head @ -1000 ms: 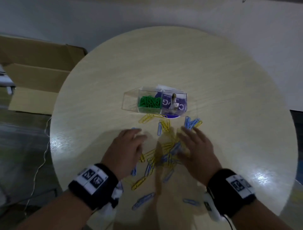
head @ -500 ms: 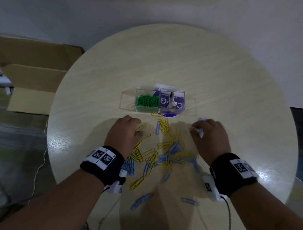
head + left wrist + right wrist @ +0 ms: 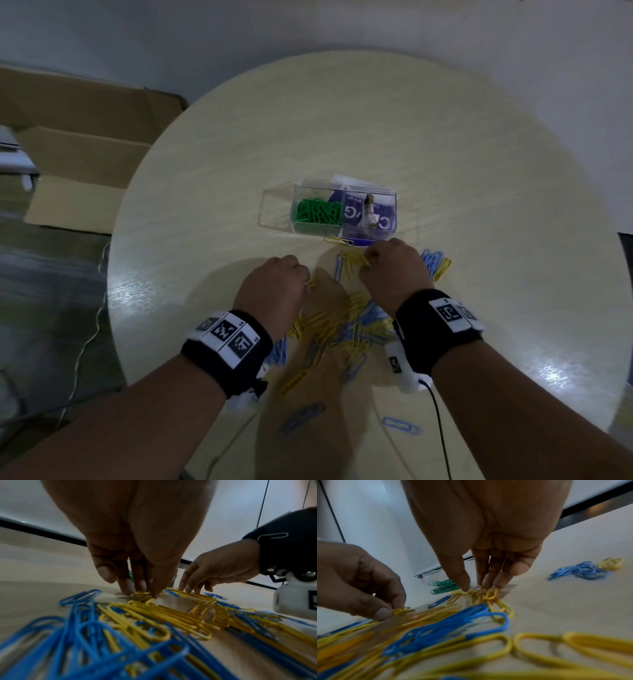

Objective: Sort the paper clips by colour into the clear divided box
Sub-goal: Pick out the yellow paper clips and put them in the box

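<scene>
The clear divided box (image 3: 277,212) stands mid-table, with green paper clips (image 3: 318,214) in its left compartment and a purple card in the right one. Between my wrists lies a mixed pile of yellow and blue clips (image 3: 342,329). My left hand (image 3: 305,281) pinches yellow clips (image 3: 145,593) at the pile's far left edge. Just in front of the box, my right hand (image 3: 370,257) pinches a bunch of yellow clips (image 3: 489,595). A small heap of blue clips (image 3: 432,261) with one yellow clip lies to the right of that hand.
Single blue clips (image 3: 400,425) (image 3: 301,416) lie near the round table's front edge (image 3: 342,459). An open cardboard box (image 3: 85,154) stands on the floor to the left. A black cable (image 3: 442,428) trails from my right wrist. A wall is behind the table.
My right hand has left the blue clips at the right and moved left to the yellow clips by the box. My left hand's fingers have closed on yellow clips.
</scene>
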Demonstrator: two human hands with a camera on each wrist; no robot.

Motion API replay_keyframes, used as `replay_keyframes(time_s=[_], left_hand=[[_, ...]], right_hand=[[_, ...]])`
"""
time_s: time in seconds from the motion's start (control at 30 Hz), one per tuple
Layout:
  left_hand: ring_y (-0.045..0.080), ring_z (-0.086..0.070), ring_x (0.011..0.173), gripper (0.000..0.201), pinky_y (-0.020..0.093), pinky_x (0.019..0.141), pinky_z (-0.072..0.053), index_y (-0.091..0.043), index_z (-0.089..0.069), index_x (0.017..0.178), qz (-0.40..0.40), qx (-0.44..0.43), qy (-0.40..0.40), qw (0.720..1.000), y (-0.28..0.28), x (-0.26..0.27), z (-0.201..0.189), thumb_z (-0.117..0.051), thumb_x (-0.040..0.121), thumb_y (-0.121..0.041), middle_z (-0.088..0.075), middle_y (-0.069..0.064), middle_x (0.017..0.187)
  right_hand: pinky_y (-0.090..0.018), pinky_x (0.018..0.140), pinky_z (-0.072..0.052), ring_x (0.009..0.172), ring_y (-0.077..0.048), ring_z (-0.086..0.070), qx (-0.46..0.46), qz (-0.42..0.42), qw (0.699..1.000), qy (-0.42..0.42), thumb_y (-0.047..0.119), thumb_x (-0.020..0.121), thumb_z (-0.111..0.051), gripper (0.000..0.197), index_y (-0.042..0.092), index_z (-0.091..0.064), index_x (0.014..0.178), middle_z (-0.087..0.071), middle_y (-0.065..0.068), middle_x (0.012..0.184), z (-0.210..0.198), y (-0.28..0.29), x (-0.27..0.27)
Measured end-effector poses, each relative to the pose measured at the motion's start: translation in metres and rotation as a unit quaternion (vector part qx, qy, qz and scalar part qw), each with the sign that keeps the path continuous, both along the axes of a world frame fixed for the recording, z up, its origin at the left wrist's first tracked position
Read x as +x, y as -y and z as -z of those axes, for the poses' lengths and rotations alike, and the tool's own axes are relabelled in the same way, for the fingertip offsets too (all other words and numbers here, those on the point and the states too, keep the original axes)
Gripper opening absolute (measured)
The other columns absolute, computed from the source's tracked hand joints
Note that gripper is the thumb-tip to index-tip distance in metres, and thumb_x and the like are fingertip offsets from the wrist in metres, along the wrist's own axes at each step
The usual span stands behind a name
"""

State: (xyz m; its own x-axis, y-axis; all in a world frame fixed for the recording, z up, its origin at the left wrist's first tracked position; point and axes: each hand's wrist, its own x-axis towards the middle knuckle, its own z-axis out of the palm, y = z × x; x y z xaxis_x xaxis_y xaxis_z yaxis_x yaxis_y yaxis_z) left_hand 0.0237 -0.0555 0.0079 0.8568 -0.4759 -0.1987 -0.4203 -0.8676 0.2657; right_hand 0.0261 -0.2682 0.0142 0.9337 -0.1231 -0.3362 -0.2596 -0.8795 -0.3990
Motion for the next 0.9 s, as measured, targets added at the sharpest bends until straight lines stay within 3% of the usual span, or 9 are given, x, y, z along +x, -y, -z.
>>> replay_keyframes(time_s=[0.1,0.2,0.33,0.4,0.43,0.53,0.63,0.73,0.9], left_hand=[[0.032,-0.056,0.080,0.006,0.039,0.059,-0.045,-0.011,-0.062,0.084,0.014,0.051,0.006,0.999,0.006,0.002,-0.005,-0.064,0.085,-0.016,-0.058,0.010,0.087],[0.028,-0.058,0.059,0.023,0.029,0.045,-0.030,-0.013,-0.061,0.071,0.036,0.130,-0.014,0.991,0.011,0.002,-0.012,-0.083,0.062,-0.012,-0.058,0.007,0.070],[0.024,-0.054,0.043,0.036,0.024,0.042,-0.019,-0.017,-0.058,0.058,0.063,0.155,0.002,0.986,0.015,0.005,-0.012,-0.090,0.041,-0.018,-0.055,0.002,0.057],[0.025,-0.057,0.049,0.032,0.027,0.041,-0.024,-0.016,-0.059,0.061,0.074,0.166,0.015,0.983,0.018,0.007,-0.020,-0.088,0.047,-0.019,-0.057,0.003,0.061],[0.027,-0.061,0.060,0.024,0.029,0.045,-0.030,-0.015,-0.061,0.070,0.073,0.162,0.004,0.984,0.019,0.006,-0.024,-0.082,0.060,-0.020,-0.060,0.005,0.071],[0.032,-0.060,0.087,0.013,0.033,0.063,-0.039,-0.014,-0.059,0.088,0.010,0.053,-0.025,0.998,0.020,0.012,-0.029,-0.057,0.087,-0.026,-0.060,0.009,0.093],[0.025,-0.059,0.073,0.015,0.033,0.062,-0.045,-0.016,-0.064,0.074,-0.088,-0.092,-0.027,0.992,0.031,0.024,-0.049,-0.061,0.080,-0.029,-0.062,0.004,0.076],[0.022,-0.062,0.070,0.012,0.031,0.064,-0.049,-0.014,-0.071,0.074,-0.149,-0.199,-0.014,0.968,0.050,0.046,-0.065,-0.067,0.078,-0.024,-0.068,0.005,0.073],[0.029,-0.066,0.074,0.017,0.038,0.072,-0.053,-0.009,-0.073,0.074,-0.165,-0.226,-0.019,0.960,0.076,0.084,-0.063,-0.061,0.081,-0.019,-0.071,0.011,0.073]], right_hand=[[-0.039,0.084,-0.048,0.096,-0.032,-0.053,-0.034,-0.035,0.999,0.021,0.037,0.079,-0.063,0.034,0.018,-0.065,0.106,-0.060,-0.008,0.103,0.002,-0.001,0.003],[-0.037,0.079,-0.047,0.093,-0.033,-0.055,-0.077,-0.079,0.993,0.035,0.028,0.083,-0.057,0.022,0.014,-0.067,0.097,-0.063,-0.011,0.097,0.002,-0.004,0.005],[-0.037,0.072,-0.047,0.089,-0.033,-0.056,-0.093,-0.084,0.992,0.025,0.021,0.079,-0.053,0.020,0.011,-0.065,0.091,-0.063,-0.012,0.092,0.003,-0.004,0.001],[-0.036,0.071,-0.045,0.088,-0.033,-0.056,-0.094,-0.092,0.991,0.029,0.022,0.080,-0.053,0.019,0.010,-0.065,0.089,-0.063,-0.012,0.090,0.001,-0.004,-0.002],[-0.035,0.070,-0.044,0.087,-0.032,-0.056,-0.093,-0.095,0.991,0.033,0.023,0.081,-0.052,0.019,0.011,-0.065,0.088,-0.063,-0.011,0.089,0.000,-0.003,-0.003],[-0.033,0.068,-0.044,0.085,-0.030,-0.059,-0.048,-0.058,0.995,0.063,0.027,0.081,-0.056,0.018,0.014,-0.068,0.085,-0.066,-0.009,0.086,-0.010,0.001,-0.007],[-0.030,0.068,-0.048,0.079,-0.021,-0.063,0.063,0.054,0.992,0.094,0.025,0.076,-0.065,0.010,0.020,-0.070,0.083,-0.070,0.000,0.082,-0.024,0.010,-0.011],[-0.022,0.064,-0.041,0.071,-0.011,-0.062,0.126,0.123,0.977,0.124,0.026,0.076,-0.069,0.002,0.025,-0.069,0.078,-0.065,0.010,0.069,-0.038,0.018,-0.010],[-0.024,0.066,-0.049,0.070,-0.012,-0.065,0.157,0.169,0.962,0.143,0.026,0.076,-0.070,0.005,0.022,-0.070,0.078,-0.071,0.005,0.070,-0.049,0.029,0.005]])
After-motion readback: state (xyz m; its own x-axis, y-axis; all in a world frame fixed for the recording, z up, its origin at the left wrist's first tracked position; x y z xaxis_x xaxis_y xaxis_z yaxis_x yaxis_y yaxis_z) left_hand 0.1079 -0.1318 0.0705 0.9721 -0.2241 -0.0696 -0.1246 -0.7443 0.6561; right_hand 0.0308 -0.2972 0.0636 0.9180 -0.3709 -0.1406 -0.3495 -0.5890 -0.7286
